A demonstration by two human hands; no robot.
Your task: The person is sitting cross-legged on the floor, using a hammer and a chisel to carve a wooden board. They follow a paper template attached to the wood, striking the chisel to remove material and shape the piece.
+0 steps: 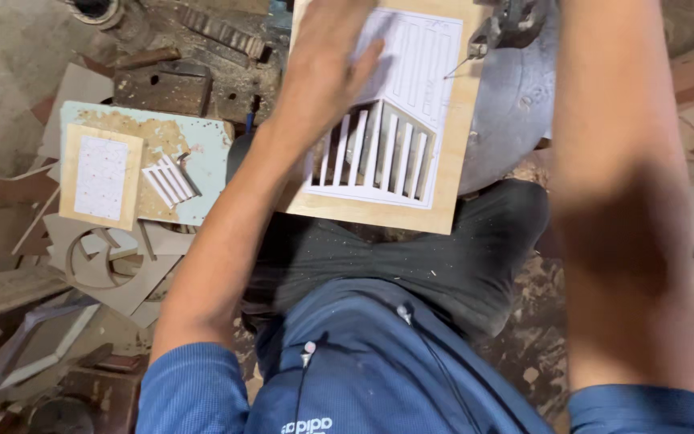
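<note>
Under the left hand point(327, 60), slotted plywood panel point(387, 137) bears white paper.

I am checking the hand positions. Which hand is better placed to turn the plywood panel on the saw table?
Probably the left hand: it lies flat on the plywood panel beside the cut slots. The right hand is out of view past the top edge.

left hand point(327, 60) lies flat, fingers spread (right hand out of frame).
</note>
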